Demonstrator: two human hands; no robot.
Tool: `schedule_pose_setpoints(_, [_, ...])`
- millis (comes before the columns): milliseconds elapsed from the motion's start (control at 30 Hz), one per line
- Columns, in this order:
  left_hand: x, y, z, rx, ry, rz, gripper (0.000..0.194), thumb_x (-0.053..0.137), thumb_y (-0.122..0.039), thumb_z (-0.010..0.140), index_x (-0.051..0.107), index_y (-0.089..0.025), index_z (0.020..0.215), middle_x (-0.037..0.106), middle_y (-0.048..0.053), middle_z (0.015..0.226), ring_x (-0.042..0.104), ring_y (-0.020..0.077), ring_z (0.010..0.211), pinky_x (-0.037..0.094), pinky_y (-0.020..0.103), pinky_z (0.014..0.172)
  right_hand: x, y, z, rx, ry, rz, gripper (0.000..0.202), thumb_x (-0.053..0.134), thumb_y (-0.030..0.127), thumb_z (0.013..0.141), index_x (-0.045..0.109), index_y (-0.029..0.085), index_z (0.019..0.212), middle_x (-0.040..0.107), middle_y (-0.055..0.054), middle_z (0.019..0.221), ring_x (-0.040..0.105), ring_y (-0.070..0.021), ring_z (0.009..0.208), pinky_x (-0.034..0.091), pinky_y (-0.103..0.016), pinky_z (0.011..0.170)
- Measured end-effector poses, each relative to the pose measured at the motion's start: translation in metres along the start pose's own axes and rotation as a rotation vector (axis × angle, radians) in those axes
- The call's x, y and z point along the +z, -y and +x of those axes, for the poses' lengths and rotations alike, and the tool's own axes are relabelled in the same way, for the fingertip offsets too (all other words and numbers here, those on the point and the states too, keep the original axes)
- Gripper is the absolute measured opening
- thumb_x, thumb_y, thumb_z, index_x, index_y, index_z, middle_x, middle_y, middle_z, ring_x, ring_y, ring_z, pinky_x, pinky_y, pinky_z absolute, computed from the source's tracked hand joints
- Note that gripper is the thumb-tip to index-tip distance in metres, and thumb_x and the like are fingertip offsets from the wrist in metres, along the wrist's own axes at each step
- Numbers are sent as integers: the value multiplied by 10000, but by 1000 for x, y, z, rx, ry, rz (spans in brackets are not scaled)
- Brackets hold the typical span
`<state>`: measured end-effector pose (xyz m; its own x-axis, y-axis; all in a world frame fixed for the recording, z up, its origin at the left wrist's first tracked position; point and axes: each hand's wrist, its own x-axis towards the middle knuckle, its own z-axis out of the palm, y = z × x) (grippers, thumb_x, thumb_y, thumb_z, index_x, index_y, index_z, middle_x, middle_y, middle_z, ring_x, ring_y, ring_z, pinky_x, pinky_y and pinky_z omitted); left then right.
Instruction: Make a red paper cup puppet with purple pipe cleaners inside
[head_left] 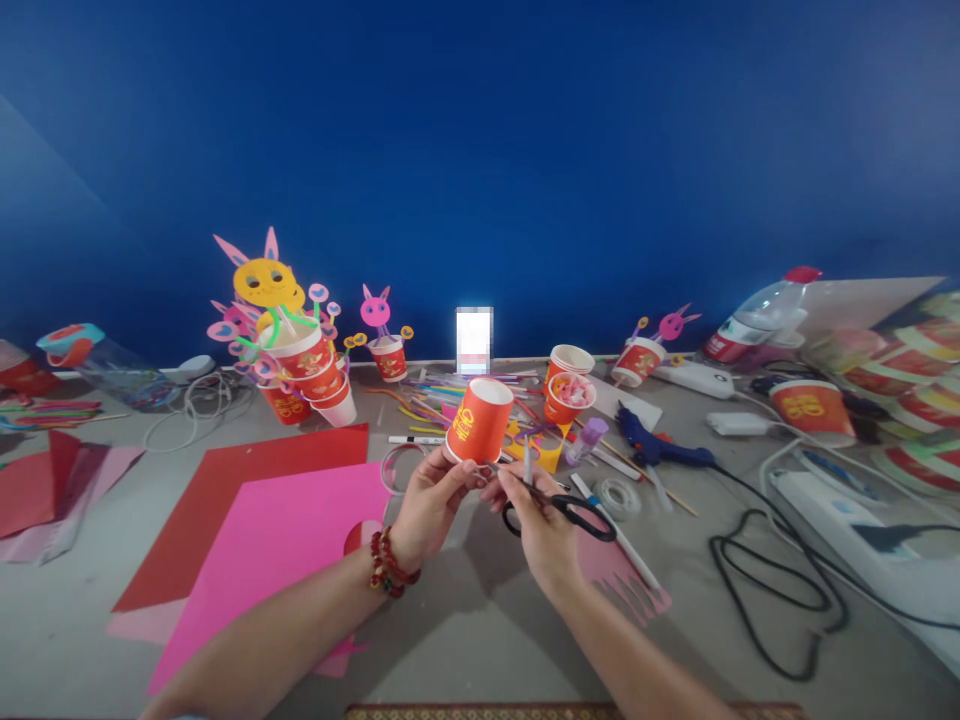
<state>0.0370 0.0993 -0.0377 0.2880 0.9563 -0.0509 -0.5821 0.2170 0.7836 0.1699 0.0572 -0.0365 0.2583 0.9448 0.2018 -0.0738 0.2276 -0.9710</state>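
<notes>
The cup (pixel 480 425) is off the worktop (pixel 450 645), upside down and tilted, its white base up and its wider rim toward the person. The left hand (pixel 427 500) has thumb and fingers pinched at that rim, just below the printed wall. The right hand (pixel 536 515) grips the scissors (pixel 561 499), black loops to the right of the cup and one blade reaching to its rim; how far the blades are spread, and whether they touch the rim, I cannot tell.

The cup looks like thin paper, so it should be very light, smooth and springy. The rim is likely its stiffest part and the best place for a light pinch; the base should be firm too. The side wall would probably dent under a hard squeeze, and a crease there would stay. It should bend rather than break.

The scissors should be rigid and the heavier of the two, best held by the loops; near the cup's rim the left fingers sit close to the blade.

Left of the cup lies a pink sheet (pixel 292 540), likely limp and easily creased, best lifted by an edge. To the cup's right is the glue gun (pixel 660 447), to be taken by its handle, since the nozzle could be hot.
</notes>
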Motion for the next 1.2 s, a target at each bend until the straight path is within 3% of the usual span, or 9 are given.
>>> schedule_pose_setpoints(400, [-7, 9, 3, 35, -22, 33, 273, 901, -319, 662, 757, -190, 856, 782, 11, 836, 712, 156, 781, 556, 296, 798, 0, -7, 5, 116, -54, 113, 212, 701, 405, 852, 703, 215, 760, 714, -8, 712, 648, -186, 666, 530, -314, 675])
schedule_pose_setpoints(533, [-11, 11, 7, 23, -6, 28, 280, 900, -312, 661, 748, -193, 863, 750, -6, 813, 642, 102, 673, 531, 244, 694, -2, -8, 10, 110, -71, 111, 189, 754, 399, 804, 744, 211, 817, 754, -38, 877, 693, -225, 840, 554, -358, 811])
schedule_pose_setpoints(667, [-13, 7, 10, 49, 29, 140, 321, 869, -344, 703, 703, -181, 924, 718, 10, 864, 609, 101, 669, 513, 241, 659, -6, -2, 12, 86, -2, 131, 213, 744, 426, 812, 754, 215, 841, 767, -53, 936, 710, -232, 805, 574, -380, 786])
schedule_pose_setpoints(767, [-16, -4, 14, 248, 23, 326, 458, 806, -462, 760, 616, -241, 1113, 682, 61, 1131, 667, 189, 959, 554, 306, 790, -9, 3, 12, 16, 53, 16, 180, 708, 402, 853, 763, 231, 864, 758, -37, 845, 698, -226, 753, 560, -362, 752])
schedule_pose_setpoints(833, [-20, -18, 17, 421, 29, 449, 645, 781, -566, 748, 519, -293, 1270, 577, 108, 1360, 582, 265, 1235, 537, 386, 948, -12, 5, 11, -88, 114, -97, 150, 682, 365, 881, 770, 244, 868, 753, -42, 842, 689, -240, 794, 546, -363, 768])
schedule_pose_setpoints(900, [-23, -34, 19, 553, 107, 578, 831, 807, -612, 688, 435, -302, 1364, 508, 150, 1444, 488, 323, 1356, 475, 454, 1059, -13, 5, 11, -208, 183, -196, 136, 668, 324, 897, 771, 253, 846, 745, -45, 826, 679, -246, 811, 534, -361, 777])
schedule_pose_setpoints(967, [-25, -49, 20, 615, 246, 681, 872, 856, -547, 663, 428, -275, 1372, 545, 172, 1396, 508, 352, 1334, 440, 497, 1089, -13, 5, 10, -298, 238, -272, 149, 649, 294, 913, 766, 257, 828, 725, -40, 783, 664, -238, 769, 526, -346, 736])
schedule_pose_setpoints(1033, [-26, -55, 20, 594, 318, 701, 769, 855, -448, 708, 458, -254, 1337, 608, 163, 1298, 596, 336, 1222, 473, 500, 1042, -13, 6, 9, -348, 295, -324, 164, 618, 272, 932, 761, 261, 852, 703, -34, 747, 650, -229, 726, 518, -332, 687])
schedule_pose_setpoints(1200, [-24, -36, 16, 493, 119, 542, 631, 800, -402, 770, 461, -258, 1282, 668, 105, 1129, 679, 264, 1021, 566, 402, 875, -13, 8, 5, -422, 344, -366, 187, 555, 196, 961, 730, 248, 923, 696, -52, 822, 653, -226, 787, 516, -329, 727])
